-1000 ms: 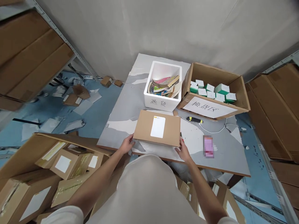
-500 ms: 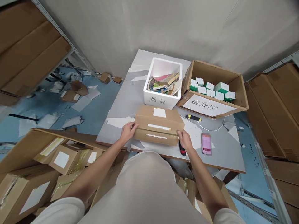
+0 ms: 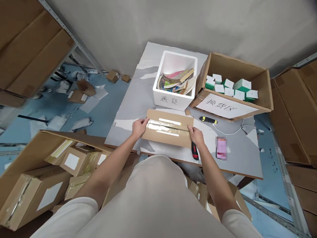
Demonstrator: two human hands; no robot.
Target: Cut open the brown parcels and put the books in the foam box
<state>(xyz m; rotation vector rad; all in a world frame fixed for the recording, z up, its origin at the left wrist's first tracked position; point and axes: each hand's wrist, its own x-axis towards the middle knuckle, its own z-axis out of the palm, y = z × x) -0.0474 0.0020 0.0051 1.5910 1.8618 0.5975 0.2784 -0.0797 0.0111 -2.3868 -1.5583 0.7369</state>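
Observation:
A taped cardboard box (image 3: 168,135) is between my two hands over the front of the table, its seam with clear tape and two white label strips facing me. My left hand (image 3: 140,128) grips its left end, thumb on top. At the right end my right hand (image 3: 196,135) is closed on the edge, thumb along the top. Close below that hand lies a red and black utility knife (image 3: 194,151). Farther back on the table is a yellow and black utility knife (image 3: 208,119). To the right lies a pink-screened phone (image 3: 221,148), partly blurred.
Behind the box stand a white foam box (image 3: 173,103) of books and an open carton (image 3: 237,112) with several green-white boxes. A large carton (image 3: 74,136) of parcels is at my left. Shelves with cardboard boxes (image 3: 294,115) flank both sides; paper litters the floor.
The box has been tilted so its taped seam side turns up toward me, and its labelled large face is out of sight. Both hands kept hold. The view has shifted slightly.

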